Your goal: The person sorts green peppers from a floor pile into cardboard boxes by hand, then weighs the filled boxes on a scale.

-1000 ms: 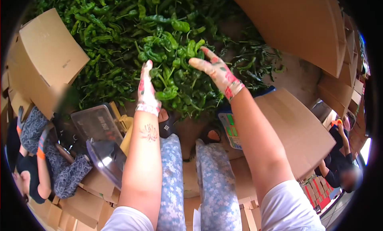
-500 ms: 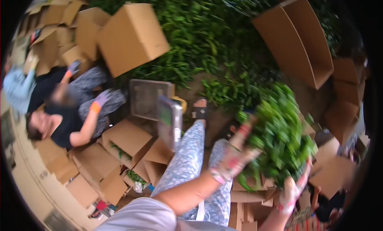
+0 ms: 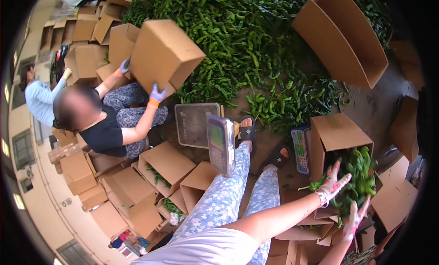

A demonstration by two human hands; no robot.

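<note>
The green peppers [image 3: 359, 173] lay as a loose heap in the mouth of an open cardboard box [image 3: 336, 134] at the lower right of the floor, partly inside the box and partly spilling over its near edge. The heap had no single long axis; individual pods pointed every way.

The left hand [image 3: 333, 185], gloved, stood at the heap's left edge with fingers spread wide, touching the outer pods without closing on any. The right hand [image 3: 354, 218], also gloved, sat at the heap's near lower edge, fingers likewise splayed, palm toward the peppers. The heap thus lay between the two hands, up and to the right of the left hand and directly beyond the right. The left hand stood nearer the box mouth.

Just left of the box stood a scale keypad [image 3: 299, 150]; further left, a weighing scale [image 3: 201, 127] near the person's sandalled feet. A large pepper pile [image 3: 238, 40] covered the floor's far side. A co-worker [image 3: 107, 123] seated at the left held another carton [image 3: 167, 54] in gloved hands.
</note>
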